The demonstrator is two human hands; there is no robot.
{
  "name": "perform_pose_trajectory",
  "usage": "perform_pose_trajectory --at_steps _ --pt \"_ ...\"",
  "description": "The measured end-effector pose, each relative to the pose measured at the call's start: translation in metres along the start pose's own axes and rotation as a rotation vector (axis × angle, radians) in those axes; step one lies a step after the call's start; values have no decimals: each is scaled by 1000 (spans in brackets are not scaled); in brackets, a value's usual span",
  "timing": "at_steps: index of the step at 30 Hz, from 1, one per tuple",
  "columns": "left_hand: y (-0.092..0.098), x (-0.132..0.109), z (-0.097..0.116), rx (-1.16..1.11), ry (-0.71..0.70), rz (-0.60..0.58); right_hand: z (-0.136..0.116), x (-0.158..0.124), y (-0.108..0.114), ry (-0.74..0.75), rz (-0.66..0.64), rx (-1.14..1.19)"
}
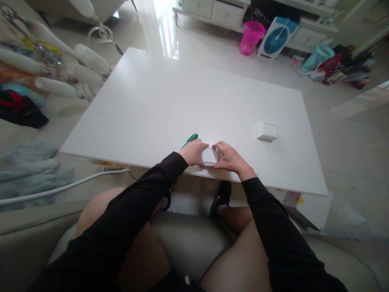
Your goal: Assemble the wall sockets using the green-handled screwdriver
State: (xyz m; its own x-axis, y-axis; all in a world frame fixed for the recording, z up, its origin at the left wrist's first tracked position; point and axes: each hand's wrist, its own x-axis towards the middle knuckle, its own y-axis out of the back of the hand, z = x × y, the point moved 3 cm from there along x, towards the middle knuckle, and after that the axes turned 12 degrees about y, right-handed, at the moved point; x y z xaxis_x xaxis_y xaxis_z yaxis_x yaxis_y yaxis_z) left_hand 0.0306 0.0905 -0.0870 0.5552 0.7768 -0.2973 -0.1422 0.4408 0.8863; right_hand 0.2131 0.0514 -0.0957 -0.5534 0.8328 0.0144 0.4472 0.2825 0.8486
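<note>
A white wall switch with two wide rocker panels and a thin dark border lies near the front edge of the white table. My left hand grips its left side, thumb and fingers curved around the edge. On the opposite side my right hand holds the right edge in the same way. Just beyond my left hand, a green handle shows, its other end hidden behind the hand. Further right on the table sits a white box with a socket face, apart from both hands.
Left of the table hangs a chandelier with white shades. On the far floor stand a pink basket, a blue and white fan and a teal basket. A grey cable runs at the lower left.
</note>
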Motion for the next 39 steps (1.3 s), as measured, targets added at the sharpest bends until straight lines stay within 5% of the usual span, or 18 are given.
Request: perform_pose_trajectory --at_steps 25,39 --pt "5 -3 6 45 -20 -49 3 0 -7 -2 22 121" --pt "5 -3 5 38 -1 -24 0 -5 -3 -172 48 87"
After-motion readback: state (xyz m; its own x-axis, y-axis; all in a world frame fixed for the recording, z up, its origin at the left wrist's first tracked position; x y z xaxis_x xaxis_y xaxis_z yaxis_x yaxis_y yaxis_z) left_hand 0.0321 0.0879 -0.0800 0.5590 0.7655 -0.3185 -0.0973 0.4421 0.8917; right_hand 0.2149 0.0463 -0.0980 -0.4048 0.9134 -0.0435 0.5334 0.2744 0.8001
